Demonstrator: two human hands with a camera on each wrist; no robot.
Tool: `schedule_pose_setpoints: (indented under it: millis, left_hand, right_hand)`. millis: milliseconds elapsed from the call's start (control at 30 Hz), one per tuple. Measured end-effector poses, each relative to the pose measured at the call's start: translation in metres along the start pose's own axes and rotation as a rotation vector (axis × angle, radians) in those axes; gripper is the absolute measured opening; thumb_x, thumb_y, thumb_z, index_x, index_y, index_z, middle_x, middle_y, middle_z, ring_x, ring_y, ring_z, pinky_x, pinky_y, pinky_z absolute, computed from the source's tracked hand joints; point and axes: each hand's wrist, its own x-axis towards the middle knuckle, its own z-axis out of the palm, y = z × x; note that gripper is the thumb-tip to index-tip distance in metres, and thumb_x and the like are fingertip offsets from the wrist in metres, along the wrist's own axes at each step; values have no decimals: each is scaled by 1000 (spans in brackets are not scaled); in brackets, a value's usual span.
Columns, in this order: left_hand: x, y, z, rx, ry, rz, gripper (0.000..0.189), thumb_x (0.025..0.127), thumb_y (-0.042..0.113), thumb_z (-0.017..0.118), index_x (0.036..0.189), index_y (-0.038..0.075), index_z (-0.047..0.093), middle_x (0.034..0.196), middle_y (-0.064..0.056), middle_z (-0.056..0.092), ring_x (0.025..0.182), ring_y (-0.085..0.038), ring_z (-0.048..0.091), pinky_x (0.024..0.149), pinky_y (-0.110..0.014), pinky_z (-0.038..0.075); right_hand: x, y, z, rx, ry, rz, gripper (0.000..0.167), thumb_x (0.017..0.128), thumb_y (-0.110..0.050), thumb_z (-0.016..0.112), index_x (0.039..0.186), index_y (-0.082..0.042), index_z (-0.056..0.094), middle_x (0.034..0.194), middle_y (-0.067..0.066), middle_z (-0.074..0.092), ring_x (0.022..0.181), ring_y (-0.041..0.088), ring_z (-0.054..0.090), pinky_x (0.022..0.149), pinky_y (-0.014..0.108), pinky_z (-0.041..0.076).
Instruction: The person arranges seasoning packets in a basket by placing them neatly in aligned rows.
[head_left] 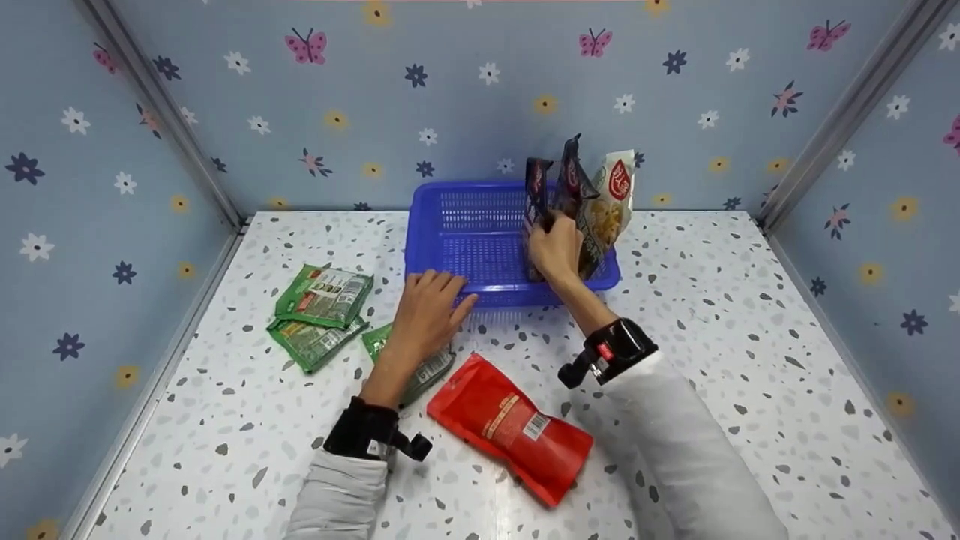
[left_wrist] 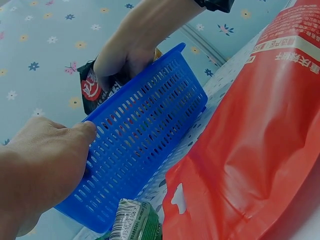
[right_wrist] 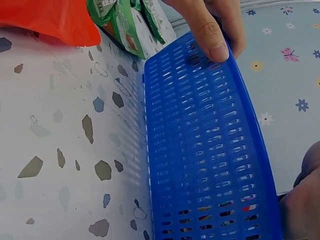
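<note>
Head camera caught it best: the right hand [head_left: 556, 244] was down inside the blue basket [head_left: 487, 288], toward its right end, knuckles bent, in amongst the packets. Everything seemed to hinge on that spot: one dark packet [head_left: 535, 187] stood just left of the knuckles, another dark packet [head_left: 571, 180] rose right behind them, long axis near upright, and a pale packet [head_left: 611, 206] leaned away on the right. The right hand was plainly the nearer one! Over at the near left corner, the left hand [head_left: 427, 307] had the rim pinched, fingers over the edge, thumb down the outer wall. Below, a red pouch [head_left: 514, 427] lay slantwise on the table [head_left: 712, 315] between the forearms, long axis running from far left to near right; two green packets [head_left: 326, 296] overlapped off to the left. Now, the trouble spots: the right fingertips were buried, so whether they gripped a dark packet or merely pressed it, you couldn't tell. The left arm hid part of a third green packet [head_left: 431, 369], and the right wrist view cut the pouch short.
</note>
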Motion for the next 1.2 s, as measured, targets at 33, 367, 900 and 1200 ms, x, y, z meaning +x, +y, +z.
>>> schedule_pose_setpoints:
  millis: [33, 367, 900, 1200]
  left_hand:
    - [0, 0, 0, 2, -1, -1, 46, 118, 48, 56, 138, 10, 72, 131, -15, 79, 121, -38, 69, 106, -55, 51]
    - [0, 0, 0, -8, -5, -5, 43, 117, 45, 58, 137, 10, 72, 131, -15, 79, 121, -38, 68, 104, -54, 50]
    - [0, -1, 1, -3, 22, 15, 45, 118, 47, 56, 134, 9, 73, 128, -15, 80, 120, -39, 70, 103, -55, 52]
    - [0, -1, 1, -15, 8, 4, 44, 118, 46, 57, 137, 10, 73, 130, -14, 80, 119, -37, 69, 104, -53, 51]
  right_hand:
    - [0, -1, 0, 3, -4, 4, 35, 109, -17, 63, 137, -2, 78, 132, 23, 81, 129, 43, 76, 111, 55, 60]
    - [1, -2, -2, -95, -91, -44, 18, 106, -13, 66, 104, 0, 78, 106, 21, 82, 102, 39, 77, 97, 56, 61]
    - [44, 57, 24, -168, -163, -30, 7, 96, -10, 62, 93, -7, 67, 98, 16, 75, 100, 32, 70, 95, 54, 61]
    - [27, 30, 3, -89, -213, 44, 15, 93, 1, 54, 91, -5, 67, 86, 11, 67, 86, 33, 65, 69, 38, 52]
